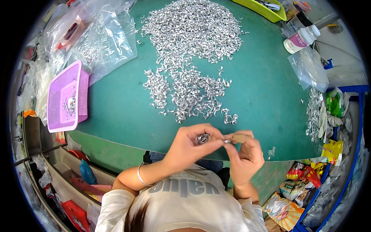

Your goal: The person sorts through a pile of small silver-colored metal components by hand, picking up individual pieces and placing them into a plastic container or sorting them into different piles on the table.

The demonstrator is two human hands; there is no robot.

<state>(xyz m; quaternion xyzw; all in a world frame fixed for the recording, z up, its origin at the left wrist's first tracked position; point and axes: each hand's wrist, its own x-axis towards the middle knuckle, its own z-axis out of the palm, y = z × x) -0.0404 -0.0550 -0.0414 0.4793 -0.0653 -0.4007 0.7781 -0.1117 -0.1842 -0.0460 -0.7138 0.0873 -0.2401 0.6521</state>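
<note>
A small silvery metal piece sits between the fingertips of both hands, above the near edge of the desk, probably gripped from two sides because it is so slight. The left hand pinches it nearly closed, cupping a cluster of similar pieces, perhaps to keep them handy; the right hand pinches its other end, beside an unidentifiable tan bit. Both turn inward, thumbs bodyward. Toward the far edge spreads the heap.
</note>
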